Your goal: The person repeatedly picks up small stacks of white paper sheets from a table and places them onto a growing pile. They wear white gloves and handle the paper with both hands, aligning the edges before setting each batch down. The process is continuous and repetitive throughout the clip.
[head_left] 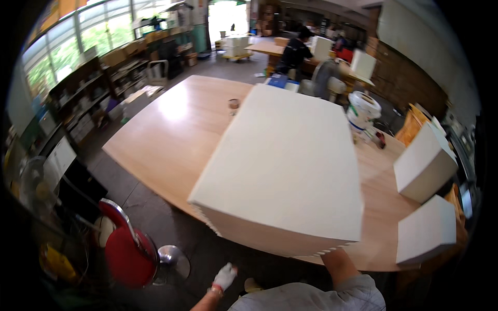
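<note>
A big stack of white sheets [282,160] covers the middle of a light wood table [171,119]. Its near side shows stepped, uneven lower corners. My left hand [225,276], in a white glove with bare fingertips, hangs in the air left of my body and short of the table's near edge. Its fingers are loosely bent and slightly apart, with nothing seen in them. My right forearm reaches up to the stack's lower near-right corner. There the stack hides my right hand, so its grip does not show.
Two smaller white stacks [426,228] stand along the table's right side. A white bucket [363,108] and a roll of tape [234,103] sit farther back. At left are a red swivel chair [129,254] and shelving. A person [294,56] works beyond the table near a fan [327,78].
</note>
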`<move>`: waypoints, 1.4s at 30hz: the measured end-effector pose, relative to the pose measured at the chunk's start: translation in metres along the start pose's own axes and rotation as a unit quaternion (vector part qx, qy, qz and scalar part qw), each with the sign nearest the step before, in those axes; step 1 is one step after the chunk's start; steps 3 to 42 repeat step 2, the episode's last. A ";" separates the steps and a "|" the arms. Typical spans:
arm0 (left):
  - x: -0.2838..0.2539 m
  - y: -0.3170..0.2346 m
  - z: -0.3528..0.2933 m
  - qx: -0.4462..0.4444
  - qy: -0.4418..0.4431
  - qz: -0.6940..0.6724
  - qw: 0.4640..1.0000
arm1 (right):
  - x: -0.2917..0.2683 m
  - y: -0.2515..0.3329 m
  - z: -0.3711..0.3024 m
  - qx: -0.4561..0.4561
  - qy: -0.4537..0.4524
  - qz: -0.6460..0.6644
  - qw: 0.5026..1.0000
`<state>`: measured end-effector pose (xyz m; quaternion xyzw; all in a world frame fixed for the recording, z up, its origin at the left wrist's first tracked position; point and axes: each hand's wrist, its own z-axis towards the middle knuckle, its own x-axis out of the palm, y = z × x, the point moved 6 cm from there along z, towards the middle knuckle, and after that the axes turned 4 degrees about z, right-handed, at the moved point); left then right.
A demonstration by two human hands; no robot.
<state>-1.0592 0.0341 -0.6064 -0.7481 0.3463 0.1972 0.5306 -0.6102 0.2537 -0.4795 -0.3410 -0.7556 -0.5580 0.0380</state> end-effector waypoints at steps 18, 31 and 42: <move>0.043 0.022 -0.009 0.081 0.075 0.105 0.988 | 0.003 -0.012 -0.009 0.012 0.007 0.005 1.000; 0.043 0.022 -0.009 0.081 0.075 0.105 0.988 | 0.003 -0.012 -0.009 0.012 0.007 0.005 1.000; 0.043 0.022 -0.009 0.081 0.075 0.105 0.988 | 0.003 -0.012 -0.009 0.012 0.007 0.005 1.000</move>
